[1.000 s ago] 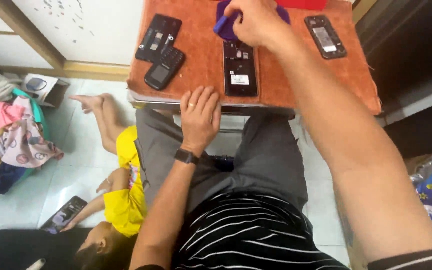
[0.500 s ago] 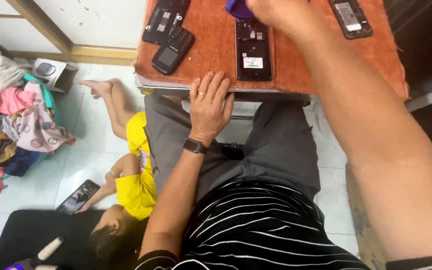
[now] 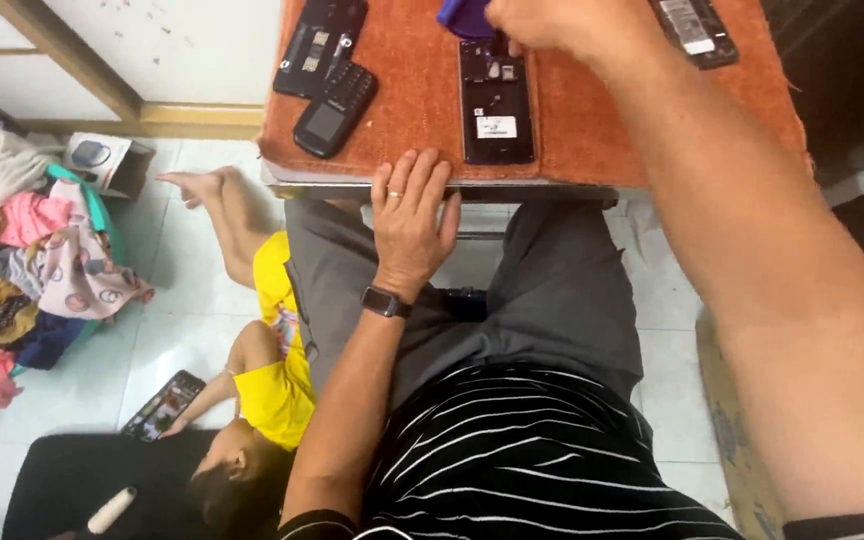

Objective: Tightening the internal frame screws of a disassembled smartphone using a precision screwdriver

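Opened black phone (image 3: 496,100), back cover off, white label, under right hand (image 3: 552,25)

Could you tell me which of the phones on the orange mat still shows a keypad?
The small black phone at the mat's left; the others lie opened, insides showing.

Bare orange mat (image 3: 412,90) lies open between the keypad phone (image 3: 335,109) and the opened phone (image 3: 496,98), and again right of it. The left hand (image 3: 411,215) blocks the near edge; the right hand (image 3: 552,25) and purple piece (image 3: 464,17) crowd the far end
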